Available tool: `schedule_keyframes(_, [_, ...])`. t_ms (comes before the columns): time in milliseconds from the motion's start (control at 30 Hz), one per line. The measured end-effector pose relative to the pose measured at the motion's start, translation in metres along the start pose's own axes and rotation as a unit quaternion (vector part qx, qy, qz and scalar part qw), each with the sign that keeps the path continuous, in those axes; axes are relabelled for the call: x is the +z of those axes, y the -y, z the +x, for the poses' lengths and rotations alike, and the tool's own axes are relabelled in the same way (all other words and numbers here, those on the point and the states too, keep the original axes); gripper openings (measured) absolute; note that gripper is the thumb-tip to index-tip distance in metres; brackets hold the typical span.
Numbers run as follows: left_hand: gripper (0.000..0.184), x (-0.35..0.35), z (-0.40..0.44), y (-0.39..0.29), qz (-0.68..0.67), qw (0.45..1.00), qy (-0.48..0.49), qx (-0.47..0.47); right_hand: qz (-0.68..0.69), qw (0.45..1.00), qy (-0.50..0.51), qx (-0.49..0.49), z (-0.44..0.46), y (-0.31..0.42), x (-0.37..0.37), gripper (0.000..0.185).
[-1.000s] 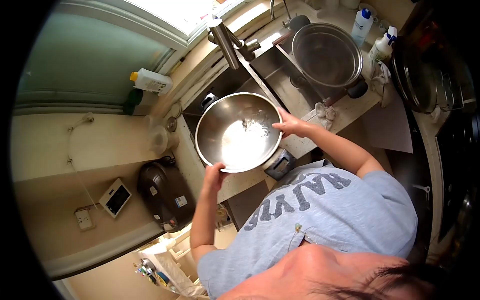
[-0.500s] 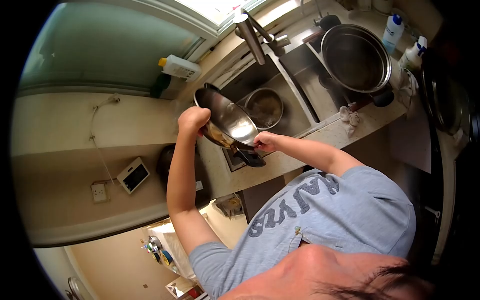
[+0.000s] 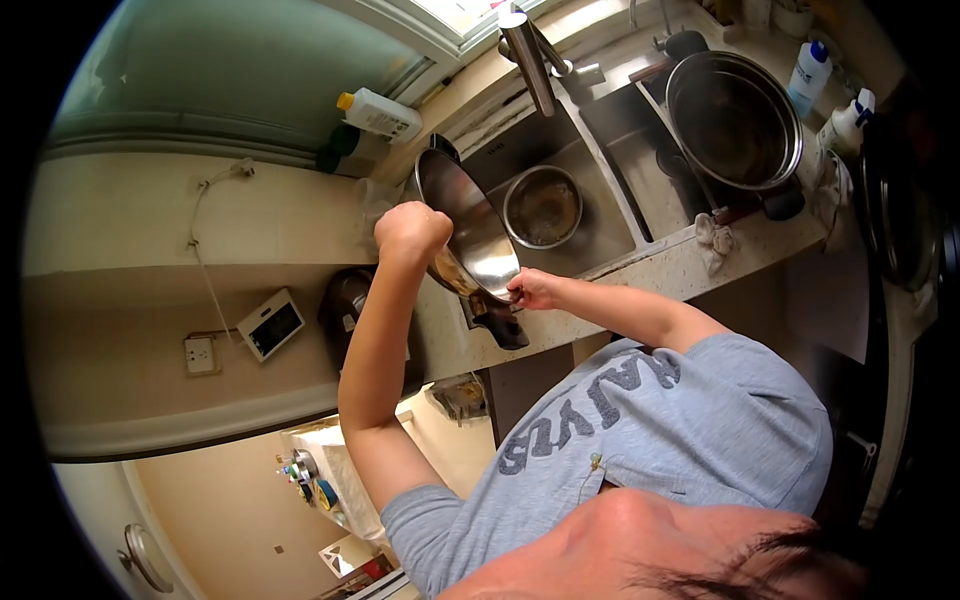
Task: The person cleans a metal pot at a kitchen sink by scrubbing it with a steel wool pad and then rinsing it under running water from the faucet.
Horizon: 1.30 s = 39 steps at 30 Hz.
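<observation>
A steel pot [image 3: 478, 215] with black handles is tilted on its side at the left of the sink, its shiny inside facing right. My right hand [image 3: 535, 288] pinches the pot's rim near the lower handle [image 3: 503, 328]. Against the pot's outer wall is my left hand [image 3: 413, 230], closed like a fist; its fingertips, and anything in them, are hidden. Just right of the pot, a round metal bowl [image 3: 543, 207] with cloudy liquid sits in the left basin [image 3: 605, 222].
A large pot [image 3: 735, 120] rests over the right basin. The faucet [image 3: 527, 62] stands behind the sink. A white bottle with a yellow cap [image 3: 382, 115] is at the back left. Spray bottles [image 3: 845, 122] and a crumpled cloth [image 3: 713, 242] lie to the right.
The whole scene has shifted slightly in view. The pot is turned more upright on its side, and the bowl is less covered by it. My left hand stays at its outer wall.
</observation>
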<state>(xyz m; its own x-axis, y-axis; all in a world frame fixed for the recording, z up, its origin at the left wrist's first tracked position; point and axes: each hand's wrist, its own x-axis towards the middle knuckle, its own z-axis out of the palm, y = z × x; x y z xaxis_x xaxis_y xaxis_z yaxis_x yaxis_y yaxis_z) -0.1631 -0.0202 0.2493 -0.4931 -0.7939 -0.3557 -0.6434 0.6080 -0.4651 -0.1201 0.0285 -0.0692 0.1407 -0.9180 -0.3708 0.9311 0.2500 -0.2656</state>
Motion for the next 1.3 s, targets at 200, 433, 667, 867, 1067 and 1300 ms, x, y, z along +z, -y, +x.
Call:
schedule_keyframes(200, [0.031,0.017,-0.021,0.008,-0.015,0.995,-0.093,0.029,0.000,0.999,-0.032,0.014,-0.018,0.000,0.020,0.011])
schedule_keyframes(433, [0.029,0.049,-0.073,0.056,-0.169,0.957,-0.227,0.061,-0.013,0.998,0.069,-0.009,-0.021,0.026,0.031,0.031])
schedule_keyframes(667, [0.060,0.095,-0.138,0.057,-0.230,0.917,-0.324,-0.015,-0.092,0.988,0.111,-0.050,-0.038,0.059,0.080,0.058])
schedule_keyframes(867, [0.065,0.123,-0.145,0.061,-0.267,0.862,-0.430,0.032,-0.025,0.968,0.247,-0.038,0.036,0.072,0.063,0.051])
schedule_keyframes(1067, [0.066,0.131,-0.142,0.066,-0.262,0.851,-0.450,0.068,-0.125,0.968,0.199,-0.087,0.007,0.076,0.060,0.050])
schedule_keyframes(1300, [0.062,0.142,-0.141,0.063,-0.246,0.840,-0.469,0.118,-0.129,0.979,0.149,-0.059,-0.002,0.059,0.026,0.051])
